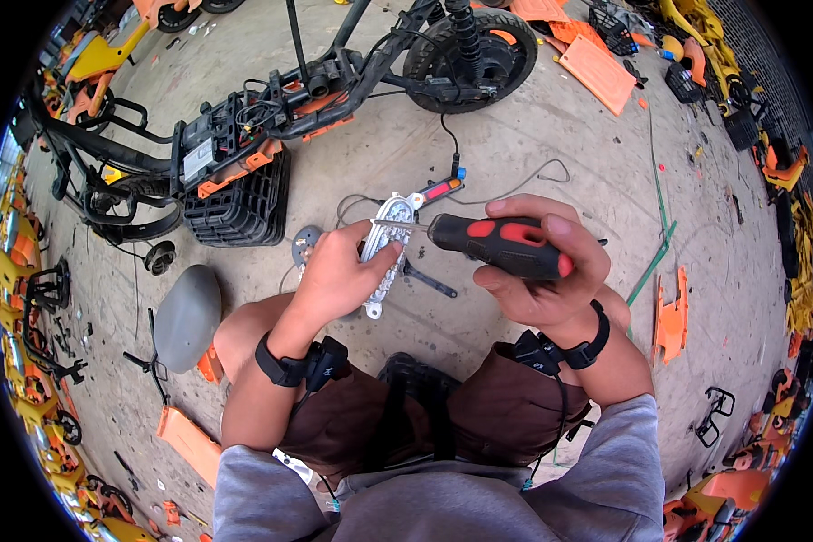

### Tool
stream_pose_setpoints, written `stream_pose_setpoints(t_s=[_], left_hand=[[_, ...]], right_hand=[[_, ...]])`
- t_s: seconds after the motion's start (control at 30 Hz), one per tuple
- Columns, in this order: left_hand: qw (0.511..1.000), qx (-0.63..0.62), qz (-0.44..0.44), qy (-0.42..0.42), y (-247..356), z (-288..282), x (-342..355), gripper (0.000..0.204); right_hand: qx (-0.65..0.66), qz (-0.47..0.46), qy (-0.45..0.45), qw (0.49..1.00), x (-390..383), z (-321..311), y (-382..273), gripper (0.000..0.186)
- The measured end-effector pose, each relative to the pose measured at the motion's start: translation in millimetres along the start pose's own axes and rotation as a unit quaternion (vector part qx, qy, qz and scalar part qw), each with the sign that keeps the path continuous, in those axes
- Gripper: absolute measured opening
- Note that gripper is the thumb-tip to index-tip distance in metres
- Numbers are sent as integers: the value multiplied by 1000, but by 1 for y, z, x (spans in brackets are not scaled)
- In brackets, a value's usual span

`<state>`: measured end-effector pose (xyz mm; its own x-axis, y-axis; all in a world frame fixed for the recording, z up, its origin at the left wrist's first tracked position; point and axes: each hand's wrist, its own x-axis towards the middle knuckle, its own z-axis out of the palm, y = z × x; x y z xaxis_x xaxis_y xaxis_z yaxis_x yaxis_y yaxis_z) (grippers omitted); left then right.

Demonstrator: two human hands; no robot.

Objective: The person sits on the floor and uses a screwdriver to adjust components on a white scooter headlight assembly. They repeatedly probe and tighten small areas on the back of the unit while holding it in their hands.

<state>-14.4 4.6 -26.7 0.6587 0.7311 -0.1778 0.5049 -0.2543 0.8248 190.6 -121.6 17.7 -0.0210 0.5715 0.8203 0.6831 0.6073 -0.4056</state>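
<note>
My left hand (343,271) grips an oblong silver-white part (380,289) with a faceted inner surface, held upright over the floor. A screwdriver (506,246) with a black and red handle is in my right hand (558,275), its fingers curled round it; the metal shaft points left across the part's upper end, by my left fingertips. Behind the part lie a red tool (441,189) with a blue end, a dark metal bar (429,280) and a grey round object (304,242), partly hidden.
A stripped scooter frame (352,77) with wheels stands ahead over a black crate (235,203). A grey seat (186,318) lies left. Orange panels (596,74), green strips (641,282) and cables are on the concrete floor (623,172). Piles of yellow and orange parts line both sides.
</note>
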Motion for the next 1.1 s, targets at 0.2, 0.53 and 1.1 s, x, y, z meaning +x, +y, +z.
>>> stream_pose_setpoints(t_s=[0.2, 0.53, 1.1], left_hand=[[1000, -21, 0, 3, -2, 0, -1, 30], [1000, -14, -19, 14, 2, -3, -1, 29], [999, -5, -24, 48, 20, 1, 0, 24]], right_hand=[[10, 7, 2, 1000, 2, 1, 1, 73], [116, 96, 70, 986, 7, 4, 2, 72], [63, 121, 56, 989, 2, 7, -6, 56]])
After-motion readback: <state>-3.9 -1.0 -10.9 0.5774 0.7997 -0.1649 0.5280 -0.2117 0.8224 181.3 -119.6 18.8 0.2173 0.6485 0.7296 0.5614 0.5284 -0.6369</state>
